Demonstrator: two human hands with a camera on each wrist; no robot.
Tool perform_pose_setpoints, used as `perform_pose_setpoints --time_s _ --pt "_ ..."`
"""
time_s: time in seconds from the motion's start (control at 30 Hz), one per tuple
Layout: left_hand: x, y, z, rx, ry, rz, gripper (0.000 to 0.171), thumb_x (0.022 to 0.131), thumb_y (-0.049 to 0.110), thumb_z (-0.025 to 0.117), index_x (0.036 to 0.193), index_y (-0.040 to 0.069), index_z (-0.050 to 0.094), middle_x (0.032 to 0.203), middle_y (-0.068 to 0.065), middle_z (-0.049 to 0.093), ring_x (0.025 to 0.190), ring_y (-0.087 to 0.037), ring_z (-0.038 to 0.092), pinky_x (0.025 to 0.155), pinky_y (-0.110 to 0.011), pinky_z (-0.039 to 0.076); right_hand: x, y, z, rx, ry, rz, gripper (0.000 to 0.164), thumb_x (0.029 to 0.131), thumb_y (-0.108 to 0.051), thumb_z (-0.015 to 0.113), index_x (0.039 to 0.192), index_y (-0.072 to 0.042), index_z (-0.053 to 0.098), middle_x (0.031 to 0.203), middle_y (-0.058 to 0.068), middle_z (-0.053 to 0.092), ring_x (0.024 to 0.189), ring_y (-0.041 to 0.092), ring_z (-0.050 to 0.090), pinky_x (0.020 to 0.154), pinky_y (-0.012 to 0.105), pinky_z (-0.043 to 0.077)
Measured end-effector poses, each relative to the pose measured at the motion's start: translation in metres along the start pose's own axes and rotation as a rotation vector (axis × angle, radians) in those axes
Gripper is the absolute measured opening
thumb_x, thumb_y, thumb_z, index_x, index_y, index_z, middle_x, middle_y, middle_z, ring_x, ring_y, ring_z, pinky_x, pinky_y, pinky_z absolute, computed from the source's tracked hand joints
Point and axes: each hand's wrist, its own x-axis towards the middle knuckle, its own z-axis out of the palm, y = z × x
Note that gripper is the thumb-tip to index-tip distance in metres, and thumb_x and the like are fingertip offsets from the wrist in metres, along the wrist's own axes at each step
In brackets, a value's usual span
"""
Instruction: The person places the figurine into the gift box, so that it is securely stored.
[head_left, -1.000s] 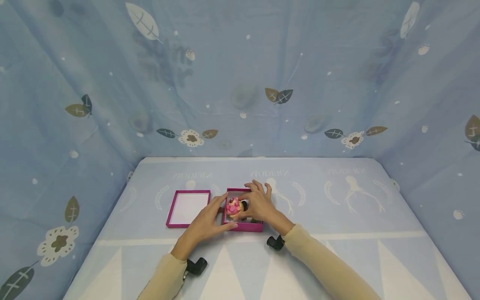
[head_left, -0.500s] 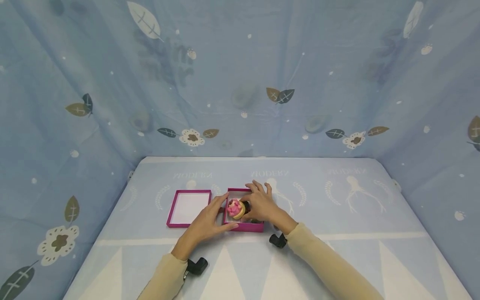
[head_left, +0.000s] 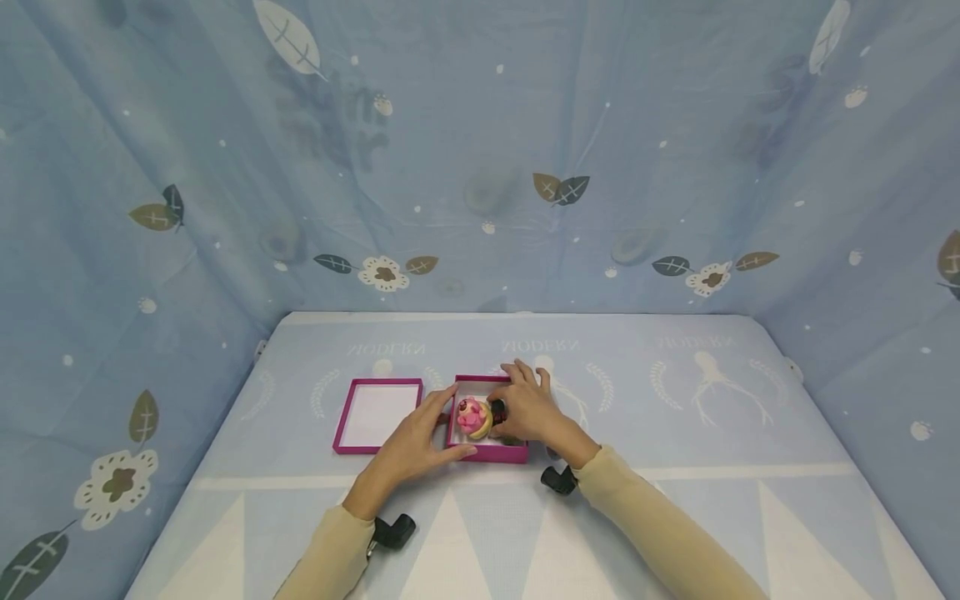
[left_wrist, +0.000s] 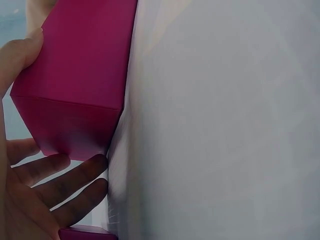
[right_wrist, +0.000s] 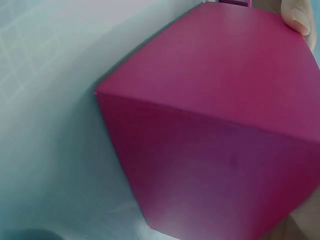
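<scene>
Bracing the box [head_left: 491, 454] is the left hand [head_left: 416, 437], its thumb lying over the near wall and its fingers spreading against the left end, a wide clasp around that side. The right hand [head_left: 528, 410] is reaching in over the box's right side, thumb and forefinger closing narrowly on the dark end of a small pink and yellow toy [head_left: 474, 418]. The toy is sitting within the box's walls, left of the right hand's fingertips; whether it is touching the floor of the box, I cannot tell. Something dark green is showing in the near right corner, too small to name.

The box is standing around midway along the table [head_left: 660, 400], closer to its far edge than to my side. A shallow lid [head_left: 338, 421] is lying just beside it, toward the table's far left corner, white inside facing up.

Step in hand, by my reading: positioning the toy inside the box, the lid being off and waiting. The next move is probably calling for a light, steady pinch, the toy staying clear of the walls while the left hand is stopping the box from sliding.
</scene>
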Motion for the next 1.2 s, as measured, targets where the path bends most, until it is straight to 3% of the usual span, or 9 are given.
perform_pose_setpoints --time_s 0.23,0.57,0.83,1.2 --pt "-0.0005 0.0 -0.0008 -0.003 -0.013 -0.007 0.103 0.076 0.066 0.072 0.156 0.021 0.025 0.147 -0.006 0.046 0.123 -0.023 0.058 0.106 -0.05 0.045 -0.0001 0.0004 0.0019 0.013 0.025 0.03 0.051 0.065 -0.042 0.09 0.11 -0.021 0.075 0.15 0.018 0.04 0.142 0.043 0.028 0.11 0.066 0.02" --pt "-0.0011 -0.0005 0.0003 0.006 -0.012 -0.013 0.103 0.076 0.067 0.071 0.156 0.02 0.025 0.15 -0.005 0.044 0.13 -0.026 0.053 0.107 -0.052 0.044 -0.0034 -0.0006 0.0013 0.03 0.003 -0.056 0.051 0.069 -0.043 0.088 0.113 -0.021 0.073 0.153 0.019 0.036 0.145 0.042 0.023 0.109 0.067 0.02" --pt "-0.0005 0.0026 -0.0009 0.015 -0.012 -0.017 0.103 0.076 0.068 0.07 0.156 0.021 0.026 0.151 -0.003 0.043 0.135 -0.027 0.048 0.107 -0.053 0.043 -0.0047 0.0003 -0.0012 0.065 -0.021 -0.061 0.049 0.071 -0.045 0.086 0.111 -0.019 0.074 0.152 0.02 0.037 0.145 0.042 0.022 0.108 0.066 0.021" --pt "0.0001 0.0037 -0.003 0.016 -0.007 -0.008 0.102 0.076 0.065 0.072 0.156 0.021 0.026 0.151 -0.004 0.043 0.136 -0.027 0.046 0.108 -0.053 0.042 -0.0015 -0.0052 0.0038 -0.033 0.029 -0.062 0.053 0.063 -0.05 0.088 0.105 -0.019 0.076 0.149 0.019 0.042 0.143 0.041 0.028 0.11 0.062 0.023"
